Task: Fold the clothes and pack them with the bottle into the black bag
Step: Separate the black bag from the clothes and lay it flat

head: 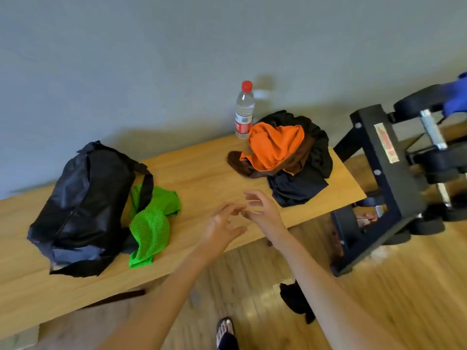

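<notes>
**Both our hands bare above the bench**

At frame left the black bag lies on the wooden bench, a green mesh garment just beside it. In the centre our left hand and right hand reach forward with loosely spread fingers, fingertips nearly meeting, holding nothing. Further right the bottle stands upright, next to the pile of clothes.

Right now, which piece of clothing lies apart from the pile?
The green mesh garment, beside the black bag with the strap across it; the others sit heaped near the bottle.
</notes>
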